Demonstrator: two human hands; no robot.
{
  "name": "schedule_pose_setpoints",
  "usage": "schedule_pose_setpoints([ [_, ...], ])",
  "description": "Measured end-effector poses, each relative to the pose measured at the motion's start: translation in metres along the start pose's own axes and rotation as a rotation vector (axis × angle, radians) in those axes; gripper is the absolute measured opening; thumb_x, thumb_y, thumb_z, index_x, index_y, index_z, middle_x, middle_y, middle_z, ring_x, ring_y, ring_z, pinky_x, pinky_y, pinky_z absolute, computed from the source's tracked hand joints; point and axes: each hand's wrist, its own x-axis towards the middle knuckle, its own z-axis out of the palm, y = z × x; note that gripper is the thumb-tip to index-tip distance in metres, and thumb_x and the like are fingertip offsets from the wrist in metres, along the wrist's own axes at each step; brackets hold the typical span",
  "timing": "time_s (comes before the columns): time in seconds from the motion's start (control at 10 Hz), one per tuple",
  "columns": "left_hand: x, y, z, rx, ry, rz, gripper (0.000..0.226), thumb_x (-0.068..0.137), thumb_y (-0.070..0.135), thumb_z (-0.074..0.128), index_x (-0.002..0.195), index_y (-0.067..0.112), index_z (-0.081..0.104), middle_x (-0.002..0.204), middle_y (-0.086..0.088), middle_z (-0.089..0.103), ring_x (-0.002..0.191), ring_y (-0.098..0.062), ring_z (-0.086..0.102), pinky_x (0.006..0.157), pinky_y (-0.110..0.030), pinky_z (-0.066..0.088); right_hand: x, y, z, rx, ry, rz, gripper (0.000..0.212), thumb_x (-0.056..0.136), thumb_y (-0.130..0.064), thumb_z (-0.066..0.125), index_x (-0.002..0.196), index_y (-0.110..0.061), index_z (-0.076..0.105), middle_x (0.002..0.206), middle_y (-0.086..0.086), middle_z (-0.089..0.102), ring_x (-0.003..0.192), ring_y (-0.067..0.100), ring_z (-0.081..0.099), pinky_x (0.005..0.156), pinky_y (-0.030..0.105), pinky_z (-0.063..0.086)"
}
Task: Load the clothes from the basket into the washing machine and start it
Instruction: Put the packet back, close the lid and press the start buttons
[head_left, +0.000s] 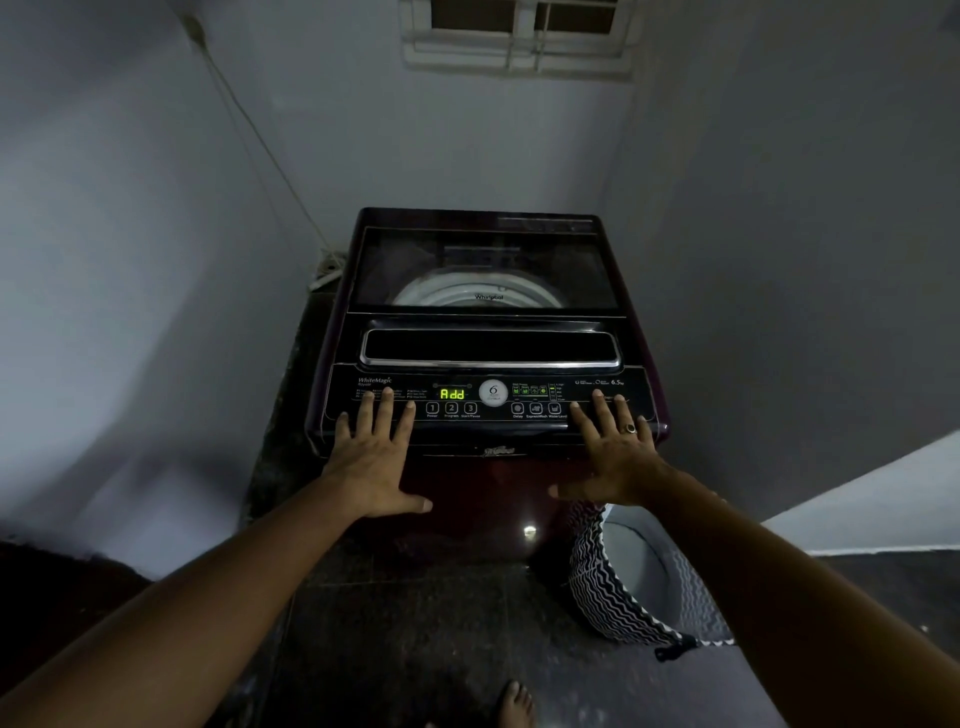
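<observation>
Against the corner walls (156, 260), washer (483, 519) is seen with glass lid (483, 260) closed. Only the drum (467, 293) rim is made out through it, no clothes. Basket (613, 592), zigzag-patterned, is set on the floor (415, 623) just right of the washer. Its visible inside is pale and bare, so the load is judged already transferred. Display (452, 394) is lit, reading "Add". Left hand (371, 457) and right hand (613, 457) are laid flat on the front edge of the panel (493, 422), fingers spread, nothing gripped. Placement is judged a brace while the prompt is read. Start/Pause button (470, 408) is left untouched, just right of the left fingertips. Whether a cycle is running cannot be told.
</observation>
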Motion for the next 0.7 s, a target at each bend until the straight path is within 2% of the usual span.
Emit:
schedule_pose_setpoints([
  [0.7,0.0008,0.0003,0.0013,-0.003,0.022,0.003,0.147,0.053,0.096,0.052,0.153,0.018,-0.024,0.158,-0.019,-0.031,0.148,-0.041,-0.021,0.119,-0.062,0.008,0.0021,0.0013,0.0026,-0.005,0.009,0.005,0.141,0.055,-0.1,0.049,0.158,-0.029,-0.018,0.163,0.014,-0.028,0.149,0.04,-0.026,0.119,0.065,-0.004],
])
